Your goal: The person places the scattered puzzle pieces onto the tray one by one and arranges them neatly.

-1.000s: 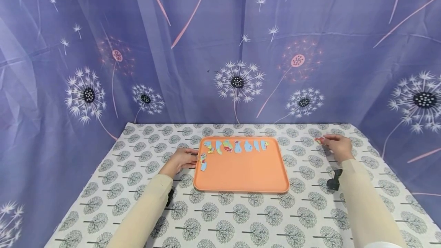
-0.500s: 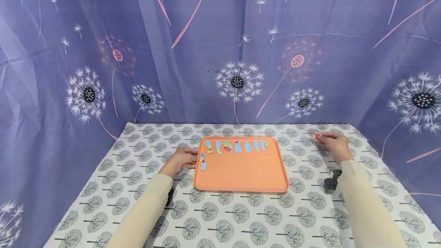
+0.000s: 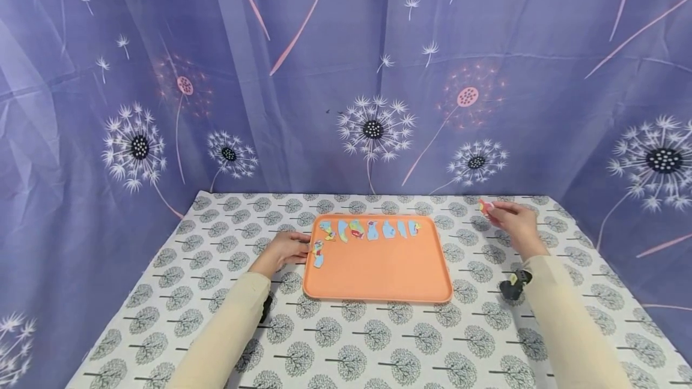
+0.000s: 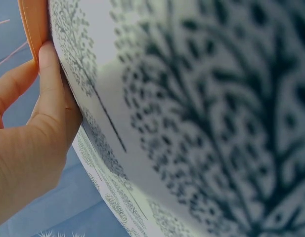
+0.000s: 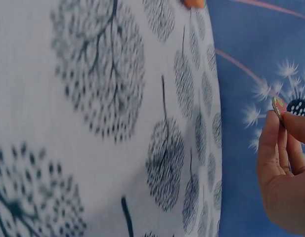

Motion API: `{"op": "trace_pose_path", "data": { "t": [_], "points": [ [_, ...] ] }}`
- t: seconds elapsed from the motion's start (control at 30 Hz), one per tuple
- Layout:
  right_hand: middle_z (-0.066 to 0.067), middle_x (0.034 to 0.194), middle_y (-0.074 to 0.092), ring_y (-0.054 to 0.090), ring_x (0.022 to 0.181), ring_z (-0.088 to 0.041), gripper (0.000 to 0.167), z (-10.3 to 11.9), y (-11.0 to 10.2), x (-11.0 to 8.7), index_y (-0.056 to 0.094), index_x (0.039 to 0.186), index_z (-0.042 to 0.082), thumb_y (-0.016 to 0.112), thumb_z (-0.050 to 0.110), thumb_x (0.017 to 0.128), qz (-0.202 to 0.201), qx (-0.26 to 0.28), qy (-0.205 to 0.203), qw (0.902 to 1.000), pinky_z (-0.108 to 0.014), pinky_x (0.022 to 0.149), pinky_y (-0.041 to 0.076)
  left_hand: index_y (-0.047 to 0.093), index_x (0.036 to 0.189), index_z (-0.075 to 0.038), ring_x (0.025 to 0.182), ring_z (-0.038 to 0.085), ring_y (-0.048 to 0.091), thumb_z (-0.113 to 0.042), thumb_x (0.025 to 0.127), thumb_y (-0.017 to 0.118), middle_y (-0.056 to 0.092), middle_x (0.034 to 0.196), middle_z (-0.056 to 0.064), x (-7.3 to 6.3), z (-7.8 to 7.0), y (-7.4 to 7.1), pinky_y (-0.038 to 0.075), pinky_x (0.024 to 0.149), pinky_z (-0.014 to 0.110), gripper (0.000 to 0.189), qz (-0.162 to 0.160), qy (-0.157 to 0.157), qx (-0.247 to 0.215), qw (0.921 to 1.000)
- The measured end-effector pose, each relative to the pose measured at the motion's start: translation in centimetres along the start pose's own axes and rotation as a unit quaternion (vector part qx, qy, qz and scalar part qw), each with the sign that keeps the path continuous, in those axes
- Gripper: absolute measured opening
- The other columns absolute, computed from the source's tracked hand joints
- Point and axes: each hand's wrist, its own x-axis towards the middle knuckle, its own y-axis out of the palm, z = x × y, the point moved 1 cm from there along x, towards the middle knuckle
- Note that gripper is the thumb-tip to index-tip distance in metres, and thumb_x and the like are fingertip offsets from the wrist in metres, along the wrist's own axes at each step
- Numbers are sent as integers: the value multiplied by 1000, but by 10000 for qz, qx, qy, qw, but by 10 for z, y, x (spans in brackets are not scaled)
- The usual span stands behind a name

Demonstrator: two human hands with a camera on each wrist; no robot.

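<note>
An orange tray lies on the table, with a row of jigsaw puzzle pieces along its far side. More puzzle pieces sit by its left rim. My left hand holds that left rim; the left wrist view has thumb and fingers at the tray's edge. To the right of the tray, my right hand pinches a red and yellow puzzle piece above the cloth. The right wrist view catches this piece nearly edge-on between thumb and fingers.
A white cloth with grey tree prints covers the table. Behind it hangs a purple dandelion curtain. A black wrist camera sits under my right forearm.
My right hand has lifted the puzzle piece off the cloth and brought it left toward the tray. The left hand and the tray have stayed in place.
</note>
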Motion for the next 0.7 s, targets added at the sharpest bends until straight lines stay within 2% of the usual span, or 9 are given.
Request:
{"op": "trace_pose_path", "data": {
  "t": [0.17, 0.2, 0.27, 0.37, 0.6, 0.7],
  "points": [
    [7, 80, 69, 67, 74, -4, 23, 7, 17, -13, 63, 107, 6, 71, 3, 86, 220, 232, -6, 9995, -18, 77, 58, 60, 125, 3, 65, 15, 67, 3, 88, 66, 68, 92, 19, 0, 0, 0, 62, 67, 28, 38, -18, -16, 53, 10000],
    [7, 81, 69, 67, 74, -4, 23, 10, 21, -18, 60, 110, 3, 67, 1, 88, 250, 221, -14, 9994, -18, 77, 58, 60, 125, 3, 65, 15, 67, 2, 88, 66, 68, 92, 19, 0, 0, 1, 62, 66, 28, 38, -20, -28, 59, 10000],
    [5, 81, 69, 68, 74, -5, 20, 9, 26, -20, 62, 106, 4, 67, -1, 88, 309, 302, -21, 9991, -18, 78, 58, 61, 125, 2, 65, 15, 67, 2, 88, 65, 69, 92, 18, 0, 0, 0, 62, 66, 28, 37, -23, -34, 82, 10000],
    [5, 81, 70, 68, 74, -6, 24, 12, 37, -27, 57, 112, -2, 65, -3, 89, 545, 409, -27, 9977, -19, 79, 58, 61, 125, 2, 66, 15, 67, 2, 88, 66, 69, 90, 17, 0, 0, 1, 62, 66, 28, 37, -9, -51, 65, 10000],
    [3, 82, 70, 69, 76, -8, 21, 18, 64, -43, 60, 108, -4, 64, -6, 88, 874, 725, -94, 9935, -21, 80, 58, 60, 125, 3, 67, 15, 66, 2, 88, 67, 68, 88, 16, 0, 0, 0, 62, 68, 28, 38, 5, -40, 39, 10000],
    [3, 84, 70, 69, 79, -9, 25, 17, 74, -47, 58, 112, -6, 64, -6, 88, 1001, 786, -89, 9918, -22, 84, 57, 60, 125, 3, 67, 16, 66, 2, 88, 66, 68, 89, 17, 0, 0, 1, 62, 68, 28, 38, -22, -30, 41, 10000]
  ]
}}
